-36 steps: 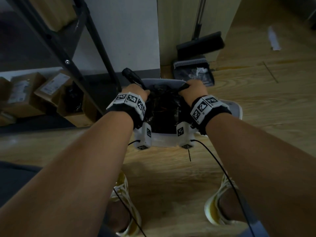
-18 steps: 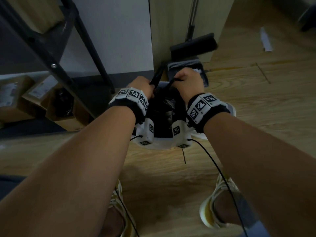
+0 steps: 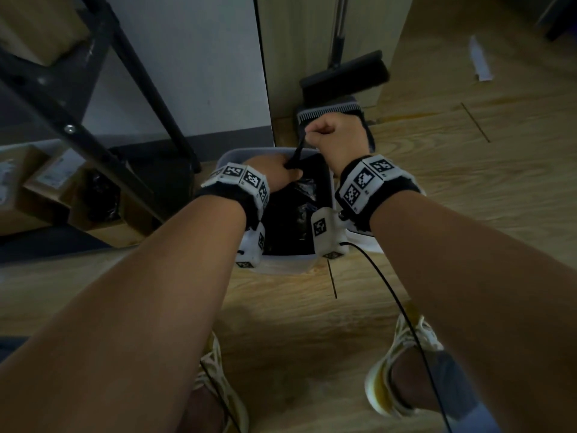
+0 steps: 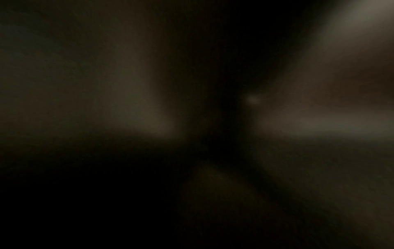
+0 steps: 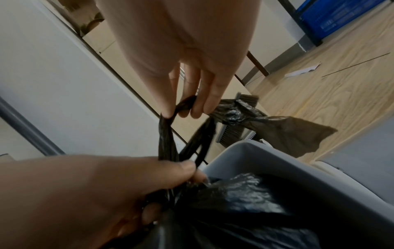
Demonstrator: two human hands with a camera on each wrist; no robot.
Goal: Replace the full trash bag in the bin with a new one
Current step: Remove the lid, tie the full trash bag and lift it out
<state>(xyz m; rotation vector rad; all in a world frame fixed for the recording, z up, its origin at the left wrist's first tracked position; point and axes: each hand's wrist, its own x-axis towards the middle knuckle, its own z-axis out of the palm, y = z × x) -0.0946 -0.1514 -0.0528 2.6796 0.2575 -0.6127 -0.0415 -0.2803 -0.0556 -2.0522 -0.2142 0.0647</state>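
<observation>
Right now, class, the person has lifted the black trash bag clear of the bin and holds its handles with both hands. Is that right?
Not quite. The black trash bag is not lifted clear; it sits inside the bin, as the right wrist view shows. Both the left hand and right hand do hold its handles.

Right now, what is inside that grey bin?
A black trash bag fills the bin; both hands grip its gathered top strips. Whatever the bag holds is covered by the plastic.

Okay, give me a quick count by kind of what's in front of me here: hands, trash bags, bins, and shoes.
Hands: 2, left hand and right hand
Trash bags: 1, black trash bag
Bins: 1, grey bin
Shoes: 2, left shoe and right shoe
Total: 6
</observation>
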